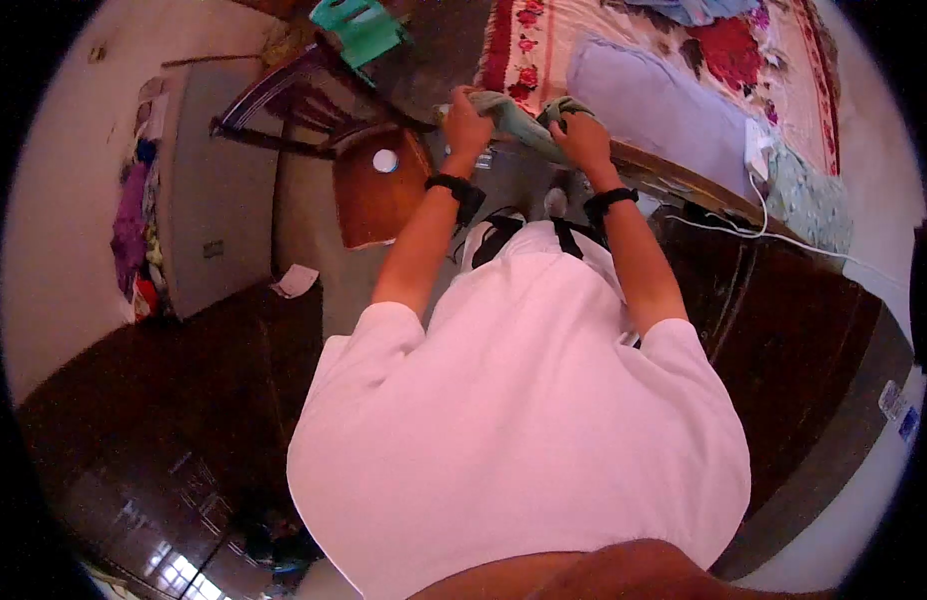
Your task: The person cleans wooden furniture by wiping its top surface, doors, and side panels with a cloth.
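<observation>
A greyish-green cloth (524, 125) is stretched between my two hands, bunched and slightly sagging in the middle. My left hand (468, 128) is closed around its left end. At the other end, my right hand (584, 140) grips the fabric with bent fingers. Both hands are out in front of my body, close to the near edge of the bed. What kind of cloth it is, I cannot make out. Dark bands circle both my wrists.
Ahead right is a bed with a floral sheet (729, 60), a lavender pillow (659, 95) and a white power strip (758, 150) with its cord. To the left stand a wooden chair (379, 190) holding a round white item, a green stool (359, 30) and a grey cabinet (224, 190).
</observation>
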A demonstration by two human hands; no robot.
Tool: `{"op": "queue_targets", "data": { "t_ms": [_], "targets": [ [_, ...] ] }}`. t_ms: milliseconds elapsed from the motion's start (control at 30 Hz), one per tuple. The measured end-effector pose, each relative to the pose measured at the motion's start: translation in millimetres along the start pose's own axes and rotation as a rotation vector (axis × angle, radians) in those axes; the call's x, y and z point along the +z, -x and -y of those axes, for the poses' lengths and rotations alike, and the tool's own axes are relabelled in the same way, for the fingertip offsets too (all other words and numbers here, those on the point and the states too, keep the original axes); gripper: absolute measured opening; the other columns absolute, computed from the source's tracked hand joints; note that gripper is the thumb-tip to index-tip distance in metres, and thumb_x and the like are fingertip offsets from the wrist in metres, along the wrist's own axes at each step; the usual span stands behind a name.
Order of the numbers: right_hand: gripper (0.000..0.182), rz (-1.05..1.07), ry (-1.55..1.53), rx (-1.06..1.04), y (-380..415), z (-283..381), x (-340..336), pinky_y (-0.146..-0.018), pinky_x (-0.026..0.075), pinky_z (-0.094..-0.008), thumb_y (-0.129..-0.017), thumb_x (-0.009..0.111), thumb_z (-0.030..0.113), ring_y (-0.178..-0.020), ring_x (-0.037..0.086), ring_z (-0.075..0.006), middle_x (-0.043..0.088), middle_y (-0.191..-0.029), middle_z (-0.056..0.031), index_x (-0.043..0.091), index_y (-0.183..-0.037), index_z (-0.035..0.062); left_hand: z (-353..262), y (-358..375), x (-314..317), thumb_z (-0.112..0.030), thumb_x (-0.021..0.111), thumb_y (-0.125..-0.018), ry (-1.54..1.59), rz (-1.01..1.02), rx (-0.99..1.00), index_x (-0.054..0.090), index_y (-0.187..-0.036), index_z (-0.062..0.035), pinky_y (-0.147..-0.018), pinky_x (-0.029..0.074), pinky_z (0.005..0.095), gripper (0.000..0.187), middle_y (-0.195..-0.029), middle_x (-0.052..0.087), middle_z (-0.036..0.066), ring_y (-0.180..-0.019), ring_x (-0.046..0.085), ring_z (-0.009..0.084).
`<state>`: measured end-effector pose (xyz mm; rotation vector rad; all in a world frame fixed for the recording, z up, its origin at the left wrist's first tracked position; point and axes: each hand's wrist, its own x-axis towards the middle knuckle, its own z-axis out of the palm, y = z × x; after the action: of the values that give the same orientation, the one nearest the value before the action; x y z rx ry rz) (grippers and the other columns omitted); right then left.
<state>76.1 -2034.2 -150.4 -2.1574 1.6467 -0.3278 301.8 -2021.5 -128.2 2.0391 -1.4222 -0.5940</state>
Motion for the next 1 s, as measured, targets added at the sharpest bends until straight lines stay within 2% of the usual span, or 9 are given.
{"op": "queue_targets", "data": {
  "t_ms": [67, 133, 267, 400, 433, 467, 633, 867, 1000],
  "targets": [
    [0.048, -0.036, -0.007, 0.003, 5, -26, -17, -0.078, 0.050, -0.0485, -0.089, 0.053, 0.049, -0.091, 0.062, -0.0375, 0.064, -0.101, -0.0193, 0.065, -0.103, 0.0051, -17, -8, 25, -0.013, 0.070, -0.070, -0.173, 0.093, 0.118, 0.051, -0.113, -0.0042, -0.084, 0.047, 0.0470, 0.048, -0.105, 0.062, 0.023, -0.100, 0.059, 0.0413],
    [0.061, 0.101, -0.104, 0.007, 19, -54, -35, -0.089, 0.045, -0.0485, -0.085, 0.056, 0.057, -0.105, 0.056, -0.0386, 0.057, -0.116, -0.0222, 0.063, -0.114, 0.0041, -18, -11, 60, -0.015, 0.069, -0.070, -0.061, 0.443, 0.508, 0.050, -0.117, -0.0042, -0.085, 0.046, 0.0474, 0.051, -0.103, 0.063, 0.024, -0.101, 0.059, 0.0412],
    [0.074, 0.063, 0.028, -0.012, 56, -94, -73, -0.096, 0.041, -0.0480, -0.077, 0.060, 0.065, -0.114, 0.049, -0.0404, 0.052, -0.123, -0.0238, 0.060, -0.118, 0.0027, -44, -10, 111, -0.028, 0.067, -0.070, 0.075, 0.818, 0.430, 0.051, -0.118, -0.0035, -0.086, 0.047, 0.0464, 0.056, -0.109, 0.062, 0.024, -0.104, 0.059, 0.0400],
    [0.076, -0.064, 0.048, 0.067, 81, -151, -94, -0.100, 0.038, -0.0491, -0.068, 0.075, 0.055, -0.117, 0.046, -0.0401, 0.050, -0.126, -0.0234, 0.058, -0.119, 0.0015, -103, 16, 144, -0.039, 0.068, -0.069, -0.045, 0.882, 0.497, 0.052, -0.121, -0.0030, -0.089, 0.046, 0.0452, 0.065, -0.115, 0.060, 0.024, -0.105, 0.058, 0.0403],
    [0.074, -0.074, 0.039, 0.108, 87, -165, -95, -0.100, 0.037, -0.0492, -0.066, 0.080, 0.048, -0.118, 0.046, -0.0398, 0.048, -0.128, -0.0223, 0.057, -0.119, 0.0017, -108, 22, 157, -0.040, 0.069, -0.069, 0.019, 0.881, 0.662, 0.051, -0.123, -0.0040, -0.091, 0.046, 0.0449, 0.067, -0.116, 0.059, 0.023, -0.107, 0.057, 0.0391],
    [0.074, -0.072, 0.041, 0.116, 95, -177, -96, -0.100, 0.037, -0.0492, -0.066, 0.080, 0.048, -0.118, 0.046, -0.0398, 0.048, -0.128, -0.0223, 0.057, -0.119, 0.0017, -113, 29, 170, -0.042, 0.069, -0.069, 0.089, 0.877, 0.825, 0.050, -0.125, -0.0051, -0.092, 0.045, 0.0446, 0.070, -0.117, 0.059, 0.022, -0.109, 0.056, 0.0380],
    [0.076, -0.091, 0.189, 0.203, 120, -201, -103, -0.103, 0.034, -0.0526, -0.059, 0.084, 0.020, -0.121, 0.044, -0.0381, 0.043, -0.131, -0.0135, 0.047, -0.124, 0.0061, -134, 46, 201, -0.042, 0.070, -0.073, -0.093, 0.941, 0.953, 0.045, -0.131, -0.0065, -0.096, 0.041, 0.0471, 0.072, -0.122, 0.054, 0.020, -0.113, 0.052, 0.0384],
    [0.075, -0.052, 0.338, 0.286, 111, -177, -93, -0.101, 0.035, -0.0545, -0.063, 0.084, 0.020, -0.123, 0.043, -0.0351, 0.045, -0.132, -0.0120, 0.046, -0.126, 0.0082, -112, 43, 189, -0.023, 0.070, -0.076, -0.021, 0.689, 1.082, 0.046, -0.131, -0.0104, -0.089, 0.045, 0.0454, 0.061, -0.113, 0.059, 0.014, -0.110, 0.055, 0.0342],
    [0.076, 0.155, 0.270, 0.218, 78, -139, -88, -0.099, 0.037, -0.0545, -0.065, 0.083, 0.025, -0.124, 0.044, -0.0337, 0.046, -0.133, -0.0133, 0.045, -0.129, 0.0093, -71, 1, 141, -0.024, 0.072, -0.074, 0.079, 0.783, 0.960, 0.047, -0.129, -0.0110, -0.086, 0.047, 0.0445, 0.061, -0.111, 0.060, 0.014, -0.107, 0.057, 0.0331]
  ]
}}
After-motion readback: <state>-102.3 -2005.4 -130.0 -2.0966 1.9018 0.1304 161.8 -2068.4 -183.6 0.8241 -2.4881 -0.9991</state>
